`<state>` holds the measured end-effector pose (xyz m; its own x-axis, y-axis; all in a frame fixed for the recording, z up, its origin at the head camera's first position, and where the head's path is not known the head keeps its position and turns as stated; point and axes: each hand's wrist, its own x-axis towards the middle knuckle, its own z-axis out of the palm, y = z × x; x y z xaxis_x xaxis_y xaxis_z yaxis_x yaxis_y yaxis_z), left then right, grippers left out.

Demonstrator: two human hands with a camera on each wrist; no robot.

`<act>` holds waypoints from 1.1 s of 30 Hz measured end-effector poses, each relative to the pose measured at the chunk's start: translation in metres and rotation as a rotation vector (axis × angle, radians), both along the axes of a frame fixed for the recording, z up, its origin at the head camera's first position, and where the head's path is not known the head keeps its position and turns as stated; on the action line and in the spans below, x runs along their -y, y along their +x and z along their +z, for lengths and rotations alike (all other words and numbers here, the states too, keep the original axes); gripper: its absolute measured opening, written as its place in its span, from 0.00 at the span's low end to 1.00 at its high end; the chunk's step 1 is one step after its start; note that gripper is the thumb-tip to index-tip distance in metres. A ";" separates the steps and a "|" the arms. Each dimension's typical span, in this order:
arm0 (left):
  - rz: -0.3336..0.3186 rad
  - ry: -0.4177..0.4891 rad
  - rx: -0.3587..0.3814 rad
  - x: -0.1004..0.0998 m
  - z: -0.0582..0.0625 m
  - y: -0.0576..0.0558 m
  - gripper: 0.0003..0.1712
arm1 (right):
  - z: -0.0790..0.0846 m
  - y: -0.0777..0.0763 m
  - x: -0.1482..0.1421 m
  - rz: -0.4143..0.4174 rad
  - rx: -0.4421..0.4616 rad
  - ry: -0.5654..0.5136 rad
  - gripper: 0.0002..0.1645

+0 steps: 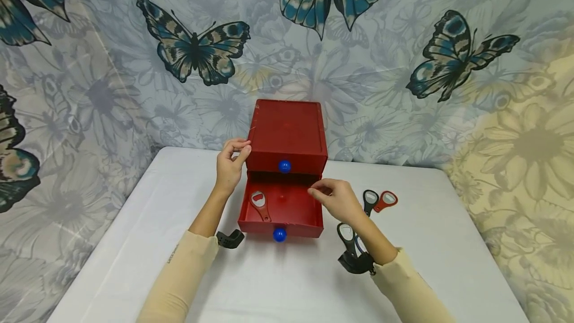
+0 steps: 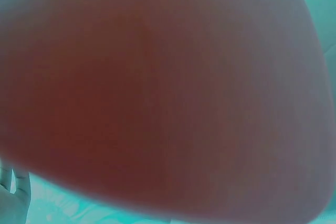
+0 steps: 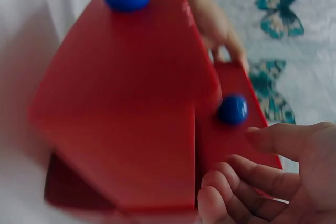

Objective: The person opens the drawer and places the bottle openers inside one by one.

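Note:
A red two-drawer box (image 1: 289, 128) stands on the table, its lower drawer (image 1: 293, 208) pulled out and its upper one closed. Inside the lower drawer, towards the left, lies a red bottle opener (image 1: 260, 206). My left hand (image 1: 230, 166) touches the box's left side near the top, fingers relaxed. Just over the drawer's right edge is my right hand (image 1: 338, 198), fingers loosely bent, nothing between them; in the right wrist view its thumb and fingertips stand apart near the blue knob (image 3: 232, 109) of the upper drawer. The box's red surface fills most of the left wrist view, blurred.
Right of the box lie a black bottle opener (image 1: 369, 200) and another red bottle opener (image 1: 386, 200). Closer to me, a second black opener (image 1: 346, 234) and a blue-rimmed one (image 1: 360, 244) are partly hidden by my right wrist. A butterfly-patterned cloth (image 1: 193, 113) hangs behind the white table (image 1: 426, 243).

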<state>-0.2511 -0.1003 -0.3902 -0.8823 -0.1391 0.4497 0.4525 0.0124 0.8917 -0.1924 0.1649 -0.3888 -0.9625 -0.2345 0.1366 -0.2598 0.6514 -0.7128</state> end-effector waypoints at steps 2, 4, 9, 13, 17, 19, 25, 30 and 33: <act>0.003 0.001 0.004 0.000 -0.001 0.000 0.12 | -0.002 -0.001 -0.014 -0.030 0.001 -0.001 0.11; 0.005 0.004 0.008 0.000 -0.001 0.001 0.12 | -0.004 -0.001 -0.026 -0.068 -0.008 0.015 0.11; 0.000 0.012 0.003 0.000 -0.001 -0.001 0.12 | -0.007 -0.003 -0.057 -0.158 -0.085 0.094 0.13; -0.004 0.020 0.000 -0.001 -0.001 -0.001 0.12 | -0.014 -0.008 -0.082 -0.232 -0.090 0.145 0.16; -0.002 0.030 0.000 -0.001 0.000 0.000 0.12 | -0.028 -0.016 -0.106 -0.309 -0.045 0.169 0.18; -0.002 0.032 -0.001 -0.001 0.000 0.000 0.12 | -0.036 -0.020 -0.117 -0.349 -0.024 0.180 0.20; 0.001 0.026 -0.003 -0.001 -0.001 0.000 0.11 | -0.056 -0.033 -0.141 -0.444 0.043 0.234 0.23; -0.001 0.029 0.000 -0.001 -0.001 -0.001 0.11 | -0.067 -0.045 -0.155 -0.481 0.153 0.302 0.28; -0.008 0.028 0.002 -0.001 -0.001 0.000 0.12 | -0.073 -0.050 -0.163 -0.501 0.217 0.350 0.30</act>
